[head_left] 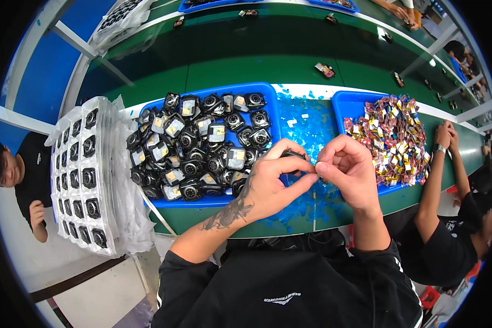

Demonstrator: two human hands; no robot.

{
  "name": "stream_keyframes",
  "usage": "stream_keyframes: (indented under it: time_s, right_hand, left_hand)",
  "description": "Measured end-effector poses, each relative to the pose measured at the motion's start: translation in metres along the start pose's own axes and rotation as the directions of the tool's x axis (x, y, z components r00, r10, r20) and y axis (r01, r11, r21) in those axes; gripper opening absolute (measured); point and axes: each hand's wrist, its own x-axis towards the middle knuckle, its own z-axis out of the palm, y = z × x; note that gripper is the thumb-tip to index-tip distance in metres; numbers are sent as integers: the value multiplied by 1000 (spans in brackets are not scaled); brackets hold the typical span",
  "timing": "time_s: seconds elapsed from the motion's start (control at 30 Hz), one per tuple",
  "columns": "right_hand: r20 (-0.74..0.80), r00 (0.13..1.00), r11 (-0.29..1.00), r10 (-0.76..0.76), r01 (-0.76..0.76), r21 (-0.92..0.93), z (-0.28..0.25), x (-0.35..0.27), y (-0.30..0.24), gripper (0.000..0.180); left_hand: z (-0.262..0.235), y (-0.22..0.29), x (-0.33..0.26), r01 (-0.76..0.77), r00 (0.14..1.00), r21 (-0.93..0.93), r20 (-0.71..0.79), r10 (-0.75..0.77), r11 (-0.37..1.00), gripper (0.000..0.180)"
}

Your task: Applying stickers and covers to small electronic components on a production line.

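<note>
My left hand (276, 183) is closed round a small black watch case (294, 155), which is mostly hidden by the fingers. Right beside it, my right hand (351, 174) pinches thumb and forefinger together at the case's edge; whatever lies between those fingertips is too small to make out. To the left, a blue tray (274, 117) is heaped with black watch cases (194, 153), some showing a round dark back and others a pale square face. On the right, another blue tray (340, 104) holds a pile of small pink-and-yellow parts with white labels (391, 139).
Scraps of blue film (306, 123) litter the table between the trays. At far left stands a stack of white blister trays (85, 180) with watch cases. Behind the trays runs a green conveyor belt (246, 68) carrying a few small parts. Co-workers sit on both sides.
</note>
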Motion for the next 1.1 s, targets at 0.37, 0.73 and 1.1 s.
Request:
stream_keyframes:
  time_s: [0.37, 0.73, 1.1]
  right_hand:
    - [-46, 987, 754, -153, 87, -652, 10, -3, -11, 10]
    - [112, 954, 561, -277, 255, -788, 0, -7, -3, 16]
    - [102, 986, 990, -132, 137, -42, -14, 2, 29, 16]
  left_hand:
    - [5, -1, -3, 128, 988, -54, -83, -132, 990, 10]
    - [-2, -12, 2, 118, 989, -178, -70, -132, 977, 10]
    - [-5, -8, 1, 422, 905, -518, 296, -306, 744, 13]
